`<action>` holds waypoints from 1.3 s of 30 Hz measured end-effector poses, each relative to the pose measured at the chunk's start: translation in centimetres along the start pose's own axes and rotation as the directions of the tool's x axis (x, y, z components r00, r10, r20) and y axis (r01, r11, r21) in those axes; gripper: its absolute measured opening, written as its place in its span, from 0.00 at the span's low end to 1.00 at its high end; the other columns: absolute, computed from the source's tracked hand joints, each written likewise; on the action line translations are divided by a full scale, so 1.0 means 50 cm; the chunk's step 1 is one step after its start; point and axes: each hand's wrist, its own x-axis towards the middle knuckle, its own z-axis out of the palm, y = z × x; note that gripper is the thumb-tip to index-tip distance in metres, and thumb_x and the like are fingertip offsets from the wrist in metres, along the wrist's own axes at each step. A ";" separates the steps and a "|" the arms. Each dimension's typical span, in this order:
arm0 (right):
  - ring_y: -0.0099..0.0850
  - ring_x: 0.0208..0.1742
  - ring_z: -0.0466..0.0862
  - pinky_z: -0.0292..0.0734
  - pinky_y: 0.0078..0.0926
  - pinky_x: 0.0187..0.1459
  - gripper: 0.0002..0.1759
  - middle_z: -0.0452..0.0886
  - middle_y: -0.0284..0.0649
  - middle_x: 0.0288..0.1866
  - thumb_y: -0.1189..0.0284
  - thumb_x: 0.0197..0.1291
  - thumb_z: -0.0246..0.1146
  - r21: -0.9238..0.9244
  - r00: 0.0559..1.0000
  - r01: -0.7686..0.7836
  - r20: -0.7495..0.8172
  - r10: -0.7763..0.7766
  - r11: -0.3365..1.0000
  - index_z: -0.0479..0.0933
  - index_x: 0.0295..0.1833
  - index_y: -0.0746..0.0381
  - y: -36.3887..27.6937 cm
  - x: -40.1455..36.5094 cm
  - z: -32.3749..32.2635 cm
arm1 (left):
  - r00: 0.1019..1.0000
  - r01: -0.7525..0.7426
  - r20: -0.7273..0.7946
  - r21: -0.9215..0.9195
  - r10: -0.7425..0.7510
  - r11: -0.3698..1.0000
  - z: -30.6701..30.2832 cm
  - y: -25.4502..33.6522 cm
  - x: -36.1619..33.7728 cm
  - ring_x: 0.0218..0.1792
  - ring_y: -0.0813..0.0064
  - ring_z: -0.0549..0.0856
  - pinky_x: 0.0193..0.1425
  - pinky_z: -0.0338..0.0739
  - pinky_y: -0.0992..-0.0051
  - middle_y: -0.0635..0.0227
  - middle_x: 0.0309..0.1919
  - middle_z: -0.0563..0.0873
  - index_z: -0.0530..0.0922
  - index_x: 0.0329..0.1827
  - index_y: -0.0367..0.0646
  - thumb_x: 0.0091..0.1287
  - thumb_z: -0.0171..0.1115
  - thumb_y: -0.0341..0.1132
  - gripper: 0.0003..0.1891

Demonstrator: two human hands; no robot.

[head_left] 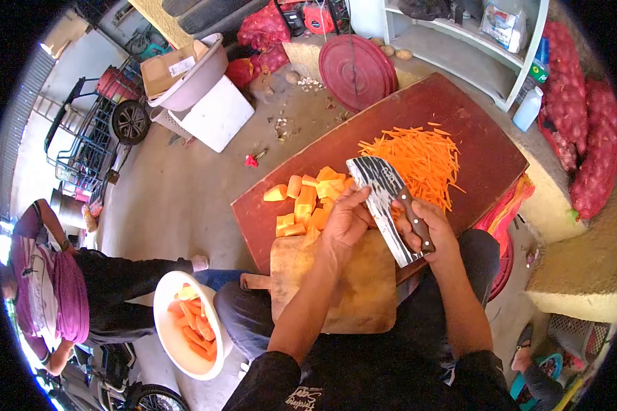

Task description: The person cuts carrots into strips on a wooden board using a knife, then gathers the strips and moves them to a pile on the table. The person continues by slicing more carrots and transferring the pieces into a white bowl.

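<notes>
Gripping the cleaver with right hand, left hand open and resting on its blade, any slip along that edge could slice it.

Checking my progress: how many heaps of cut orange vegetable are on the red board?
2: shreds beyond the cleaver in the right hand, chunks by the left hand, which may hide more.

Dark red bench, worn top. Shredded carrot heaped at far side. Carrot chunks clustered mid-left. Wooden cutting board at near edge, overhanging.
</notes>
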 end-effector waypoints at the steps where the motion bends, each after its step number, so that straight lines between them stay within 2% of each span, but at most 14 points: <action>1: 0.21 0.14 0.75 0.70 0.18 0.16 0.26 0.81 0.37 0.29 0.56 0.85 0.60 0.005 1.000 0.016 -0.001 -0.016 1.000 0.81 0.66 0.70 -0.002 0.000 -0.003 | 1.000 0.006 0.011 -0.001 -0.006 1.000 -0.008 -0.003 0.003 0.62 0.61 0.92 0.70 0.87 0.51 0.61 0.62 0.92 0.81 0.69 0.41 0.83 0.62 0.32 0.15; 6: 0.19 0.16 0.77 0.71 0.17 0.17 0.25 0.83 0.37 0.31 0.57 0.85 0.60 0.021 0.999 0.038 0.006 -0.038 0.999 0.81 0.67 0.69 -0.014 -0.003 0.001 | 0.998 -0.013 -0.056 -0.024 0.012 1.000 -0.013 -0.012 0.006 0.59 0.61 0.92 0.68 0.87 0.52 0.61 0.59 0.93 0.83 0.66 0.42 0.81 0.65 0.31 0.14; 9: 0.18 0.16 0.77 0.71 0.17 0.17 0.24 0.83 0.37 0.31 0.57 0.85 0.61 -0.053 0.993 0.099 -0.060 -0.102 0.994 0.81 0.66 0.68 -0.018 0.001 -0.007 | 1.000 -0.014 -0.021 0.054 0.015 0.998 -0.029 0.002 0.013 0.50 0.66 0.92 0.60 0.88 0.60 0.63 0.50 0.93 0.84 0.50 0.40 0.79 0.66 0.26 0.02; 12: 0.20 0.14 0.75 0.69 0.19 0.16 0.23 0.83 0.37 0.28 0.58 0.83 0.62 -0.033 0.968 0.148 -0.201 -0.151 0.988 0.81 0.66 0.68 -0.025 0.002 0.000 | 0.994 -0.044 -0.097 0.151 0.059 0.988 -0.018 0.012 0.011 0.49 0.69 0.91 0.59 0.86 0.64 0.63 0.48 0.93 0.85 0.52 0.38 0.79 0.67 0.25 0.04; 15: 0.18 0.16 0.76 0.70 0.17 0.16 0.22 0.83 0.36 0.30 0.58 0.83 0.63 -0.082 0.969 0.161 -0.174 -0.173 0.984 0.81 0.66 0.67 -0.027 -0.002 -0.003 | 0.948 -0.214 0.028 0.792 0.316 0.572 0.005 -0.007 0.008 0.49 0.68 0.92 0.59 0.86 0.67 0.61 0.48 0.95 0.87 0.55 0.33 0.78 0.68 0.25 0.07; 17: 0.18 0.16 0.77 0.71 0.16 0.16 0.23 0.83 0.36 0.31 0.59 0.83 0.63 -0.118 0.972 0.160 -0.152 -0.177 0.980 0.81 0.66 0.68 -0.029 -0.002 0.000 | 0.889 -0.341 0.194 0.884 0.416 0.318 0.011 -0.006 0.003 0.49 0.65 0.93 0.58 0.86 0.67 0.57 0.48 0.95 0.87 0.57 0.31 0.78 0.68 0.24 0.09; 18: 0.18 0.16 0.77 0.71 0.16 0.16 0.23 0.83 0.36 0.30 0.59 0.83 0.64 -0.131 0.974 0.157 -0.143 -0.175 0.979 0.81 0.66 0.68 -0.032 -0.002 0.009 | 0.850 -0.393 0.283 0.902 0.445 0.178 0.021 0.000 -0.002 0.50 0.64 0.93 0.57 0.86 0.68 0.56 0.49 0.95 0.88 0.57 0.30 0.78 0.68 0.24 0.09; 21: 0.18 0.16 0.76 0.70 0.15 0.16 0.23 0.83 0.36 0.30 0.59 0.82 0.64 -0.153 0.975 0.150 -0.141 -0.172 0.977 0.81 0.66 0.68 -0.030 -0.003 0.018 | 0.840 -0.323 0.246 0.943 0.484 0.080 0.045 0.026 -0.022 0.50 0.54 0.94 0.57 0.87 0.62 0.50 0.48 0.95 0.88 0.56 0.29 0.75 0.66 0.21 0.11; 24: 0.19 0.15 0.74 0.66 0.18 0.17 0.17 0.82 0.35 0.29 0.63 0.83 0.63 -0.152 0.976 0.151 -0.137 -0.172 0.977 0.82 0.60 0.67 -0.030 -0.001 0.028 | 0.655 -0.432 0.590 0.805 0.471 -0.408 0.013 0.087 -0.007 0.51 0.47 0.92 0.59 0.86 0.57 0.49 0.49 0.94 0.89 0.57 0.32 0.69 0.64 0.18 0.15; 25: 0.20 0.15 0.72 0.64 0.20 0.17 0.15 0.82 0.34 0.29 0.64 0.83 0.62 -0.149 0.975 0.154 -0.135 -0.174 0.977 0.82 0.58 0.66 -0.031 -0.001 0.031 | 0.696 -0.336 0.567 0.799 0.440 -0.499 -0.008 0.105 -0.003 0.56 0.47 0.89 0.65 0.81 0.49 0.53 0.54 0.93 0.89 0.60 0.36 0.63 0.65 0.18 0.21; 28: 0.19 0.15 0.72 0.63 0.20 0.17 0.14 0.82 0.33 0.28 0.64 0.83 0.63 -0.207 0.975 0.158 -0.123 -0.186 0.965 0.82 0.55 0.65 -0.024 0.001 0.026 | 0.770 -0.098 0.517 0.675 0.374 -0.731 -0.057 0.142 -0.010 0.62 0.52 0.86 0.70 0.73 0.45 0.55 0.60 0.90 0.87 0.63 0.40 0.62 0.69 0.21 0.24; 29: 0.19 0.15 0.72 0.65 0.19 0.18 0.15 0.82 0.33 0.29 0.63 0.83 0.63 -0.227 0.976 0.153 -0.119 -0.184 0.962 0.82 0.57 0.66 -0.021 0.003 0.021 | 0.842 -0.072 0.435 0.678 0.320 -0.732 -0.082 0.153 -0.007 0.64 0.54 0.84 0.71 0.68 0.43 0.58 0.61 0.88 0.86 0.64 0.42 0.60 0.71 0.23 0.26; 33: 0.17 0.16 0.74 0.68 0.17 0.18 0.18 0.82 0.34 0.30 0.62 0.84 0.63 -0.251 0.981 0.132 -0.108 -0.163 0.959 0.81 0.59 0.68 -0.017 0.004 0.014 | 0.834 -0.159 0.488 0.658 0.256 -0.736 -0.118 0.169 -0.012 0.60 0.54 0.85 0.68 0.69 0.44 0.61 0.55 0.88 0.87 0.61 0.43 0.59 0.71 0.22 0.24; 39: 0.17 0.16 0.73 0.66 0.18 0.18 0.17 0.82 0.34 0.29 0.62 0.84 0.62 -0.286 0.980 0.123 -0.113 -0.161 0.950 0.81 0.57 0.67 -0.007 0.010 0.020 | 0.780 -0.203 0.522 0.732 0.345 -0.650 -0.138 0.159 -0.034 0.54 0.54 0.86 0.67 0.69 0.48 0.61 0.45 0.87 0.88 0.57 0.42 0.60 0.70 0.21 0.20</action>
